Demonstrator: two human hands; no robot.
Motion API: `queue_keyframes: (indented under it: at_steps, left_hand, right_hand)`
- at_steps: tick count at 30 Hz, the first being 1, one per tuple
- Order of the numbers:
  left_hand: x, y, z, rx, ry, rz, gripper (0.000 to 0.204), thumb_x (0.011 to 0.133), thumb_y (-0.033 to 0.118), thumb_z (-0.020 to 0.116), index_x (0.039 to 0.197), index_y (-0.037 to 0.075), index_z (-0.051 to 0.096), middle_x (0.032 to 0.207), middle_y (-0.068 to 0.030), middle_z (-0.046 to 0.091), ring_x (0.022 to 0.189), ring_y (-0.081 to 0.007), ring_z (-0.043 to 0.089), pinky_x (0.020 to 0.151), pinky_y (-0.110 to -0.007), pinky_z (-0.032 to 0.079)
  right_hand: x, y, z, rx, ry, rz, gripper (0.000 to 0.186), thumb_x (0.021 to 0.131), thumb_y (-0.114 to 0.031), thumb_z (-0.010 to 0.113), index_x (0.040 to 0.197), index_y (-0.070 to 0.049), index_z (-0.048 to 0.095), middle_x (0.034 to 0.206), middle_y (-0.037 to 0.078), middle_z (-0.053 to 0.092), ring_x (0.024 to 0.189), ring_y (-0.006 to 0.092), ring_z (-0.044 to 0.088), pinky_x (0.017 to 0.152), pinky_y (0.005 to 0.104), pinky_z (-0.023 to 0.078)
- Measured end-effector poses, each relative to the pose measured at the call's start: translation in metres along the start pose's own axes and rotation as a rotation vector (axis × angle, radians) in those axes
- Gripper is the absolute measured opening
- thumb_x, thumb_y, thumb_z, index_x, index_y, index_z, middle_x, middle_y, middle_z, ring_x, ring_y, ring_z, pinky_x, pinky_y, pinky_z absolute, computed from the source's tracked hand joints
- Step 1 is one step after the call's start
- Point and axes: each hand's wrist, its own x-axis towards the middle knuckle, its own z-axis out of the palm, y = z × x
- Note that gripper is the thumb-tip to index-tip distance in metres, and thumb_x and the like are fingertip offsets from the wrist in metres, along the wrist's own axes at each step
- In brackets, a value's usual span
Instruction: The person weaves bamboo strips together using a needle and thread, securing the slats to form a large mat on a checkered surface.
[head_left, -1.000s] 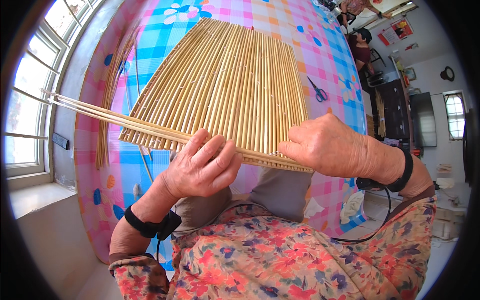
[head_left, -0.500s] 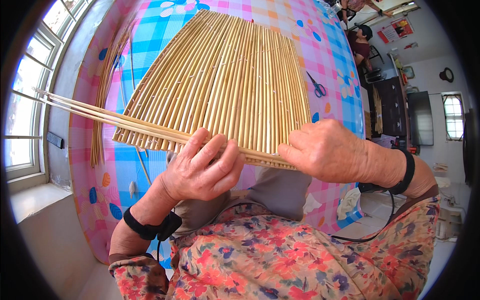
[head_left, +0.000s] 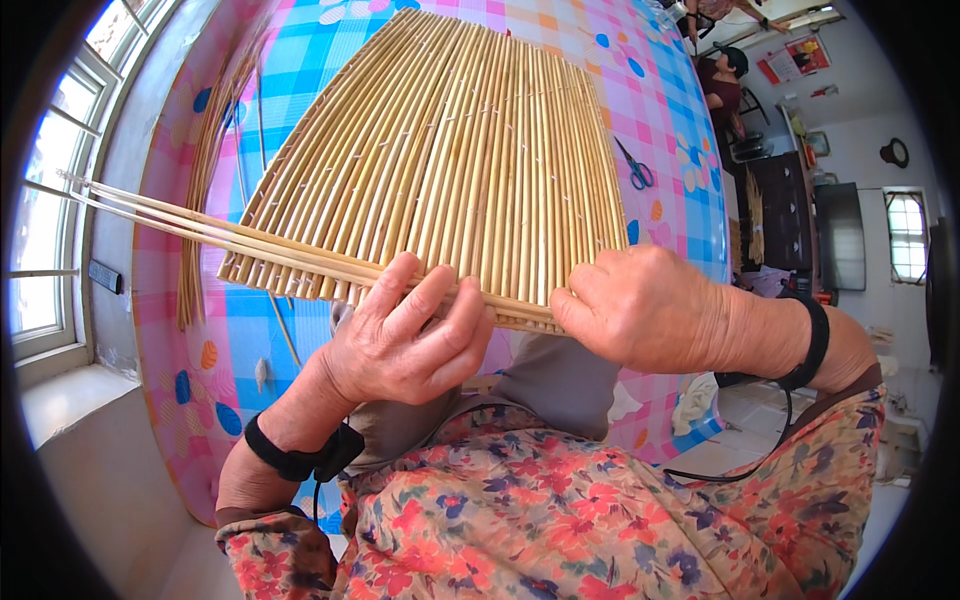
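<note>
A mat of straw-coloured rods with small stitches lies across my lap and the checked cloth. Long pale strips run along its near edge and stick out past it to the left. My left hand has its fingers curled over the strips and mat edge, gripping them. My right hand is closed at the near right corner of the mat, thumb and forefinger pinched on the edge; whether it also holds thread is hidden. Dark-handled scissors lie on the cloth right of the mat.
A bundle of thin stalks lies at left, beside a windowsill with a black remote. The checked cloth spreads under everything. Two other people are at upper right, near dark furniture. Grey cushion-like shapes or trousered legs show below the mat.
The mat and strips have shifted slightly up and leftward in view. My right hand remains pinched at the edge and sits slightly lower; my left hand still grips the strips.
</note>
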Motion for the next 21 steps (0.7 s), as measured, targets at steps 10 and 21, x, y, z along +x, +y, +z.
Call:
queue_keyframes:
  at_steps: [10, 21]
  left_hand:
    - [-0.001, -0.002, 0.003, -0.012, 0.021, 0.006, 0.026, 0.074, 0.010, 0.070, 0.099, 0.004, 0.064, 0.106, -0.0126, 0.062, 0.094, -0.0289, 0.061, 0.075, -0.046, 0.053]
    - [0.001, -0.006, 0.012, 0.029, 0.056, 0.004, 0.021, 0.074, 0.014, 0.068, 0.093, 0.009, 0.062, 0.102, -0.0066, 0.057, 0.093, -0.0217, 0.058, 0.081, -0.041, 0.050]
  right_hand:
    - [0.006, 0.000, 0.011, 0.094, 0.001, 0.050, 0.011, 0.073, -0.012, 0.061, 0.077, -0.006, 0.052, 0.065, 0.005, 0.048, 0.058, 0.0216, 0.058, 0.048, 0.0338, 0.048]
    - [0.007, -0.004, 0.009, 0.024, -0.042, 0.127, 0.007, 0.077, -0.008, 0.060, 0.079, -0.005, 0.054, 0.070, 0.008, 0.053, 0.064, 0.0252, 0.062, 0.055, 0.0355, 0.052]
